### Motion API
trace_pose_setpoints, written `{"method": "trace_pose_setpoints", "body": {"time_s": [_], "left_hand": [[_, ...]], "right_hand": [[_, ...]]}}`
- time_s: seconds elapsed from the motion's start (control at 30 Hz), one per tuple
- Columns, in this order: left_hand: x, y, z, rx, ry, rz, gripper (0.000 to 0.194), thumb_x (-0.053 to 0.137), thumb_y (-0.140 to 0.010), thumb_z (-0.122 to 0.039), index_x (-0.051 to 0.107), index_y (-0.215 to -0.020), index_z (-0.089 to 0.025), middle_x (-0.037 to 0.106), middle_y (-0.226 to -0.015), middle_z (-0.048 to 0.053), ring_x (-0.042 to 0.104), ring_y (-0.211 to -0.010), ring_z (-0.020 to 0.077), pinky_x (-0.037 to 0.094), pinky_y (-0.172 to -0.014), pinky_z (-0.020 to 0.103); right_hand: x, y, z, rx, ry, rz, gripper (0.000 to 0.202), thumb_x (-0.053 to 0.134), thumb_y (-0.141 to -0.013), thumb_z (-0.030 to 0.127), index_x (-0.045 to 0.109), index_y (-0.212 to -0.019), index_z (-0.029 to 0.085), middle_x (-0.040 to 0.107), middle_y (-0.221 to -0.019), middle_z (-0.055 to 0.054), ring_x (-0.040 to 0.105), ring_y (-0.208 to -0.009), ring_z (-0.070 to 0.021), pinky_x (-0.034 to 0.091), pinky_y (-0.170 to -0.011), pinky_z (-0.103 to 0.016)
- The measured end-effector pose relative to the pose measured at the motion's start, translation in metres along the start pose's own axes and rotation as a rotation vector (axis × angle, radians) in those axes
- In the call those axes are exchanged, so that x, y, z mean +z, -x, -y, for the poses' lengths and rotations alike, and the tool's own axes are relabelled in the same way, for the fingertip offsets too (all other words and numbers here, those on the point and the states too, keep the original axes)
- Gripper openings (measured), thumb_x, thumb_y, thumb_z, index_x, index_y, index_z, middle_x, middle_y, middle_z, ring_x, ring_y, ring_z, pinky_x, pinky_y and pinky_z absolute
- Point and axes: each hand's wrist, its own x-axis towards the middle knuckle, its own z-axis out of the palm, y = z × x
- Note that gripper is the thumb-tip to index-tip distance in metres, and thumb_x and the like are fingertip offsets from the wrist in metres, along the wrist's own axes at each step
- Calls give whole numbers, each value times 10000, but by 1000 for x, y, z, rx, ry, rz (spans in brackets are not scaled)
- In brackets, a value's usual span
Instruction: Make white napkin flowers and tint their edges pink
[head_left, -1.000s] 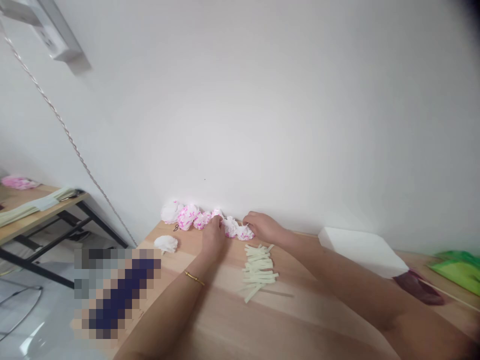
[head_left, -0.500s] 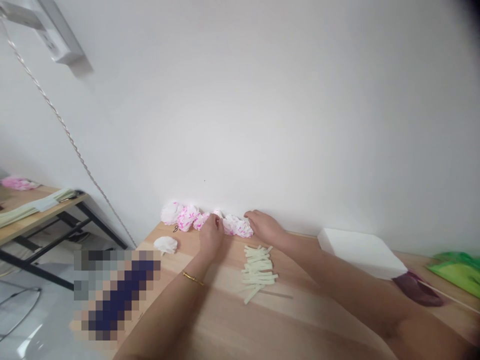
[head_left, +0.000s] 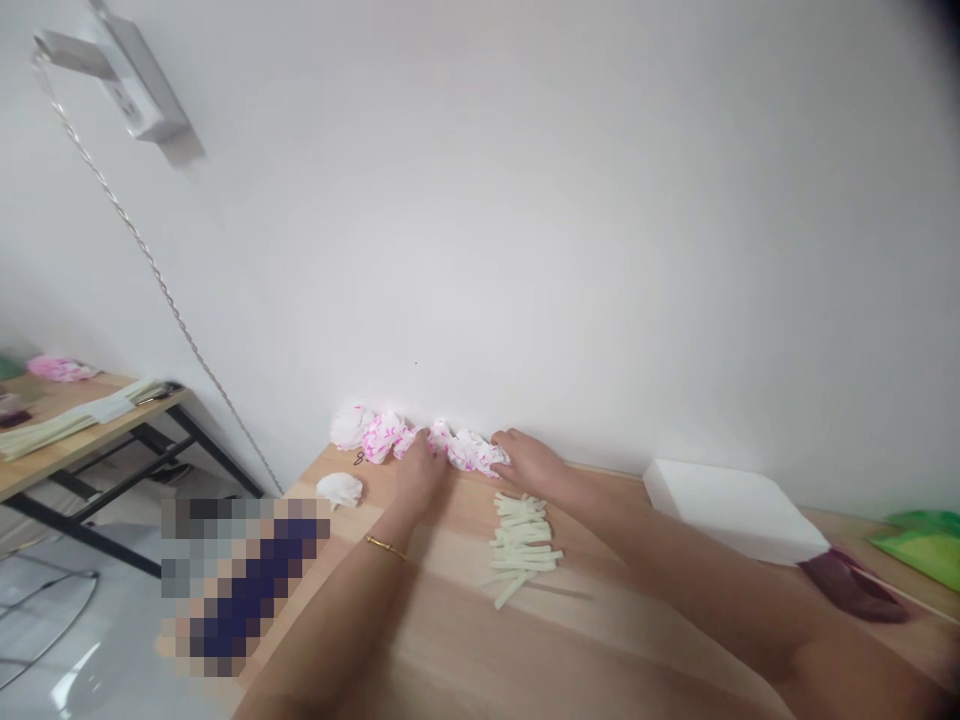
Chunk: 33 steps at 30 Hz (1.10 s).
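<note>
While both arms are stretched to the wall, the pink-and-white paper flowers point(head_left: 469, 450) are touched by left hand point(head_left: 421, 468) and right hand point(head_left: 529, 462); finger state cannot be told.

matt wooden table point(head_left: 450, 620), crinkled paper flowers point(head_left: 469, 452), gold metal bangle point(head_left: 386, 547)

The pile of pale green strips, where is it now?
In the head view, the pale green strips lie on the wooden table, just below the right hand and the pink-and-white paper flowers.

A white foam block point(head_left: 739, 508) lies on the tabletop point(head_left: 465, 650), with green sheets point(head_left: 921, 545) beyond it. Pale green strips point(head_left: 523, 545) sit mid-table. A second table point(head_left: 82, 425) stands left.
</note>
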Motion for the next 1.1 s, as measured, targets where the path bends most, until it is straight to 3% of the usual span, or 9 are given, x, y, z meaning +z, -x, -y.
{"method": "trace_pose_setpoints", "body": {"time_s": [0.17,0.4,0.57,0.7,0.77,0.97,1.1], "left_hand": [[4,-3,0,-18,10,13,206,443,-851,-301,594,-819,-165,674,-822,81,613,-758,198,395,-643,283],[7,8,-2,52,4,-3,195,459,-838,-252,585,-711,-175,654,-734,54,575,-649,169,371,-601,279],[-17,3,5,40,-32,-127,179,438,-857,-253,602,-819,-192,634,-859,69,588,-798,197,413,-694,300],[-41,-13,27,-54,-73,-283,257,389,-880,-235,569,-1050,-166,556,-1108,147,566,-978,244,425,-822,354],[-47,-21,38,-74,-84,-302,274,397,-866,-202,566,-1076,-154,542,-1141,159,565,-998,256,428,-847,370],[-44,-24,47,5,-64,-255,243,456,-830,-169,605,-1022,-170,588,-1078,118,592,-952,226,446,-874,337],[-36,-14,32,54,-29,-292,250,438,-850,-207,602,-1033,-161,574,-1088,133,591,-948,234,449,-870,353]], "right_hand": [[2,-1,-2,18,-10,-3,313,618,-825,280,540,-1104,163,599,-1002,-91,561,-903,-208,342,-720,-265],[6,-1,-1,21,-13,-6,363,606,-834,314,520,-1156,170,605,-1019,-93,568,-915,-214,344,-713,-266],[-2,7,0,17,-4,-13,506,651,-794,399,490,-1232,205,583,-1085,-99,577,-924,-229,362,-704,-274],[-14,13,2,7,-8,-24,584,680,-767,400,462,-1277,217,543,-1164,-109,553,-1013,-243,375,-769,-281],[-21,15,4,6,-15,-30,587,661,-782,402,447,-1295,214,529,-1186,-114,546,-1027,-244,378,-786,-285],[-35,21,4,45,-47,-18,545,621,-810,324,422,-1305,213,544,-1196,-117,574,-964,-216,376,-752,-265],[-29,22,0,121,-71,35,453,612,-787,236,480,-1214,159,655,-949,-89,608,-823,-197,357,-634,-240]]}}
